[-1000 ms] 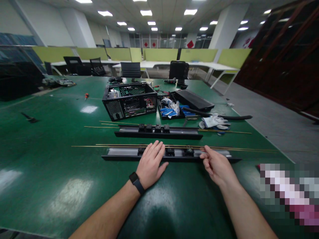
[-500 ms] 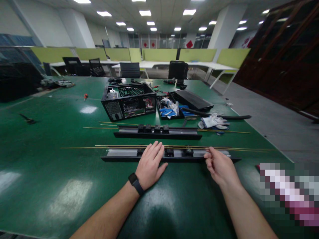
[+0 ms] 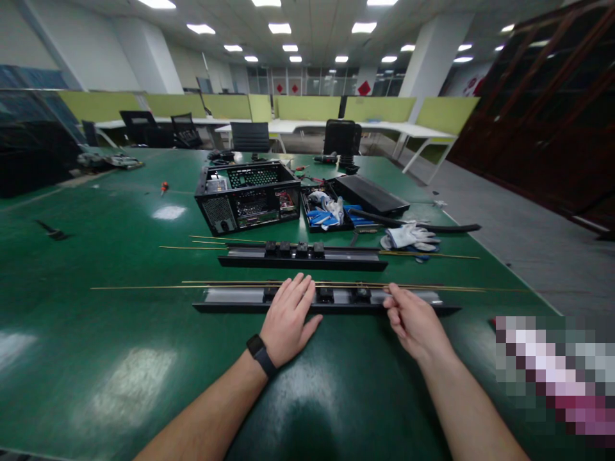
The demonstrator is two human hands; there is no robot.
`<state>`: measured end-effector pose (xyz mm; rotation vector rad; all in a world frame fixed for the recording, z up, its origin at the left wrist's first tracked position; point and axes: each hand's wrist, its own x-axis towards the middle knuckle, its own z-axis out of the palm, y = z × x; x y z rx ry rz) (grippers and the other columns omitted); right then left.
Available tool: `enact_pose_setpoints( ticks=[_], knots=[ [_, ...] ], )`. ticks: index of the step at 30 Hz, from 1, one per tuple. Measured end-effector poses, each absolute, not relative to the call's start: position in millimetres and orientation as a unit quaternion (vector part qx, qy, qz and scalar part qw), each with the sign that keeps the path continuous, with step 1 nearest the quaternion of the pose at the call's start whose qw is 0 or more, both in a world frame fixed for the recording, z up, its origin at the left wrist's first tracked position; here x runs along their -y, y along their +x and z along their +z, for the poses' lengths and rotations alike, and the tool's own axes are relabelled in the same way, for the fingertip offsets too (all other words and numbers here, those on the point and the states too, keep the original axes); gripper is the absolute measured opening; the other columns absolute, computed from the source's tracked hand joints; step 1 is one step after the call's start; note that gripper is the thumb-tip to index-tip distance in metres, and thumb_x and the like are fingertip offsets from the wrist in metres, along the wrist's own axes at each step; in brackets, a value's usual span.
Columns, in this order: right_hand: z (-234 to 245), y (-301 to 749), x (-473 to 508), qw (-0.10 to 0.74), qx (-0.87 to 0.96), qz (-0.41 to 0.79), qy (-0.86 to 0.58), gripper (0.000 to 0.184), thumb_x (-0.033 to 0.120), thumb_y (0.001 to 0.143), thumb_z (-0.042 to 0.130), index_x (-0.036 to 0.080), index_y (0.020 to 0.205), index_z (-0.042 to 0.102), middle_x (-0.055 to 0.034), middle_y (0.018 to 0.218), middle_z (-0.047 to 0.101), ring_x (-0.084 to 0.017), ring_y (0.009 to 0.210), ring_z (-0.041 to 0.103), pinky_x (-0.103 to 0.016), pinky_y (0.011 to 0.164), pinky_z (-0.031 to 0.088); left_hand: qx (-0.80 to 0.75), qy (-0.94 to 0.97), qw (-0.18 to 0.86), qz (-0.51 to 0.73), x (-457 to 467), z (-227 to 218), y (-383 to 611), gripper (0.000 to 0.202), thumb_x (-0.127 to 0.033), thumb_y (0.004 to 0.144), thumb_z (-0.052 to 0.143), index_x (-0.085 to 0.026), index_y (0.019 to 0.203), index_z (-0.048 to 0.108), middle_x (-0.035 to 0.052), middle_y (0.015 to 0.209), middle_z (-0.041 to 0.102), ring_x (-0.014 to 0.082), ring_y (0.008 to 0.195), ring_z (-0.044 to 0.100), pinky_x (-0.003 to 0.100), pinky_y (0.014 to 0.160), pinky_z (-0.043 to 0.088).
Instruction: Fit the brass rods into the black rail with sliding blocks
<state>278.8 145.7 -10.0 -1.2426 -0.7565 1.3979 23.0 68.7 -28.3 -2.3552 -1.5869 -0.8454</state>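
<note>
A long black channel (image 3: 230, 308) with a pale inner strip lies across the green table in front of me. Small black blocks (image 3: 362, 294) sit along it, and thin brass-coloured rods run lengthwise over them. My left hand (image 3: 288, 317), wearing a black watch, rests flat over the middle of the channel with fingers extended, hiding part of it. At the channel's right part, my right hand (image 3: 416, 320) pinches a thin brass rod (image 3: 139, 288) between thumb and fingers. The rod's left end sticks out well past the channel.
Behind lies a second black channel (image 3: 302, 262) with several blocks and rods. Farther back are an open computer case (image 3: 250, 195), a black tray of blue-white gloves (image 3: 324, 214), a flat black panel (image 3: 368, 194), a white glove (image 3: 410, 237) and a black tube (image 3: 451, 228).
My right hand has moved a little left, and the pinched rod has slid left, its left end reaching farther out. My left hand has stayed in place.
</note>
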Motion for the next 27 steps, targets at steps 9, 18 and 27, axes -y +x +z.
enact_pose_setpoints(
  ticks=[9, 18, 27],
  knots=[
    [-13.9, 283.3, -149.6, 0.564, 0.294, 0.557, -0.534, 0.024, 0.035, 0.080, 0.073, 0.016, 0.083, 0.060, 0.0014, 0.057, 0.059, -0.005, 0.033, 0.039, -0.012, 0.023, 0.021, 0.538, -0.791, 0.092, -0.278, -69.2, -28.6, 23.3, 0.064, -0.031, 0.092, 0.057, -0.012, 0.149, 0.035, 0.0144, 0.150, 0.044, 0.0285, 0.145, 0.032, 0.050, 0.119, 0.029],
    [-8.8, 277.1, -144.7, 0.533, 0.296, 0.589, -0.530, 0.017, 0.031, 0.087, 0.065, 0.014, 0.084, 0.060, -0.0007, 0.059, 0.061, -0.005, 0.032, 0.037, -0.013, 0.022, 0.020, 0.531, -0.793, 0.087, -0.284, -68.6, -30.4, 22.0, 0.065, -0.030, 0.092, 0.056, -0.014, 0.150, 0.033, 0.0146, 0.150, 0.044, 0.0293, 0.144, 0.033, 0.052, 0.118, 0.030],
    [-8.1, 274.0, -142.1, 0.511, 0.324, 0.614, -0.508, 0.026, 0.037, 0.080, 0.074, 0.015, 0.086, 0.061, -0.0013, 0.061, 0.062, -0.004, 0.032, 0.037, -0.013, 0.022, 0.019, 0.533, -0.791, 0.090, -0.286, -68.3, -28.3, 22.5, 0.066, -0.030, 0.092, 0.057, -0.015, 0.151, 0.032, 0.0150, 0.150, 0.045, 0.0294, 0.144, 0.034, 0.053, 0.117, 0.031]
  ],
)
